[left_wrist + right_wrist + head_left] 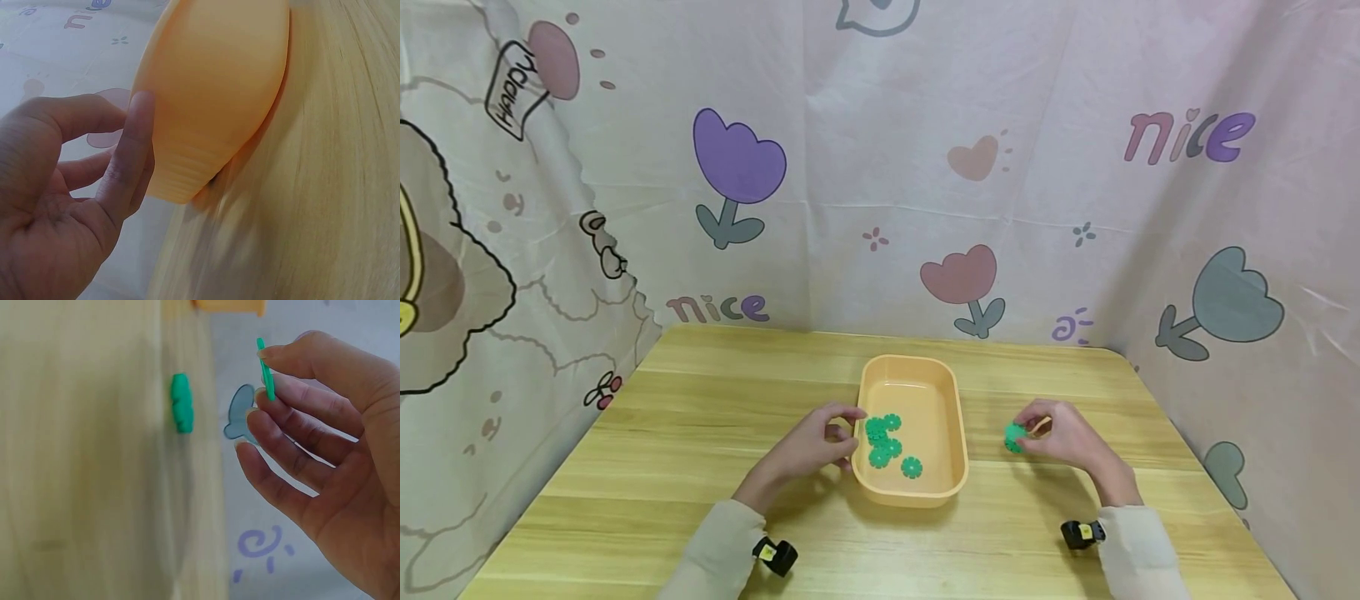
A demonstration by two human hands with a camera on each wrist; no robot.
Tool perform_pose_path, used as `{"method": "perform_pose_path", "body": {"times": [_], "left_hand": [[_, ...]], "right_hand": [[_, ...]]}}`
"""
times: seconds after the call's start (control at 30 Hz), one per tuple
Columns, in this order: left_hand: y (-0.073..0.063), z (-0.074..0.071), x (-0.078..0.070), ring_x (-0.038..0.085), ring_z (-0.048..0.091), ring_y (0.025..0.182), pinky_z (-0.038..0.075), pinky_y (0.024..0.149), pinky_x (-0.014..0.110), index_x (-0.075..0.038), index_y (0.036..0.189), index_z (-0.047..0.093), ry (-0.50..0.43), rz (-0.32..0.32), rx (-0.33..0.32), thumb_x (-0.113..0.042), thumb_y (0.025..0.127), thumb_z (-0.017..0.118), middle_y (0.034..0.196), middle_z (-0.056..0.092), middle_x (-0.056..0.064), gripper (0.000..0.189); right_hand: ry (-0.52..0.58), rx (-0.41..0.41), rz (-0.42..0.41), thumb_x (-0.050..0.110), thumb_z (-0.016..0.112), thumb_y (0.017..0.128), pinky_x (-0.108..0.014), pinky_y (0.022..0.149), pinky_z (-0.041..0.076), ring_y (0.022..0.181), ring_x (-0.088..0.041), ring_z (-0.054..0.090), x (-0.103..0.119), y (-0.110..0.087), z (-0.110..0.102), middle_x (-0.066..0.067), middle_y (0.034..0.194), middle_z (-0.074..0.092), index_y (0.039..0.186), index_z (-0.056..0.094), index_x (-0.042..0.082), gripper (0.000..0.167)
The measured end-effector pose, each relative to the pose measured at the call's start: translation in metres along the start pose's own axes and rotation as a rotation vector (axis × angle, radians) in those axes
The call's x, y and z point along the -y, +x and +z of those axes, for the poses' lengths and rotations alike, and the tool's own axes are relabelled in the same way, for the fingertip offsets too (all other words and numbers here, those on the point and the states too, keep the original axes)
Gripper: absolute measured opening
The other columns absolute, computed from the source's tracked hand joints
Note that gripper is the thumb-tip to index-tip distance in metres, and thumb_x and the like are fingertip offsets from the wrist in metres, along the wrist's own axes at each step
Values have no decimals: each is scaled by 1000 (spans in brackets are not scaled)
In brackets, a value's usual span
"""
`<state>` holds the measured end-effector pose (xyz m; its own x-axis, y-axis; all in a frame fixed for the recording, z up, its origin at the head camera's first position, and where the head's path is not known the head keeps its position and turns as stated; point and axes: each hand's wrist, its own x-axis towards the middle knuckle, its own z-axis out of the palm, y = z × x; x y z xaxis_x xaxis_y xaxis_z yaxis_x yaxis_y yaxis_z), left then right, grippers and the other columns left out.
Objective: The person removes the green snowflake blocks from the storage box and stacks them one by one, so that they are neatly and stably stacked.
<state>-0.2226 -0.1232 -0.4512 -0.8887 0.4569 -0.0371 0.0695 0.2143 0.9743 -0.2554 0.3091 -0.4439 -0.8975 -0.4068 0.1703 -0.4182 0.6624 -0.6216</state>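
A thin green disc is up off the table, pinched edge-on between the thumb and fingertips of the right hand, the lower fingers loosely curved. It looks light and stiff, probably slick plastic; a pinch across the flat faces should suit it best. Beneath sits a thicker green piece, right there on the wood! Across to the tray: more green discs inside, mostly clustered leftward, and the left hand, fingers bent, grips its near-left rim.
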Motion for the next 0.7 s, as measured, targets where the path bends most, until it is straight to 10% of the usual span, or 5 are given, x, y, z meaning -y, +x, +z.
{"method": "perform_pose_path", "body": {"times": [0.7], "left_hand": [[1, -1, 1, 18, 65, 83, 68, 74, 40, 9, 144, 47, -6, 6, 8, 0, 98, 62, 137, 45, 30, 50]], "right_hand": [[-17, 45, 54, 8, 85, 79, -22, 81, 63, 89, -12, 67, -27, 3, 12, -6, 98, 73, 97, 75, 5, 21]]}}
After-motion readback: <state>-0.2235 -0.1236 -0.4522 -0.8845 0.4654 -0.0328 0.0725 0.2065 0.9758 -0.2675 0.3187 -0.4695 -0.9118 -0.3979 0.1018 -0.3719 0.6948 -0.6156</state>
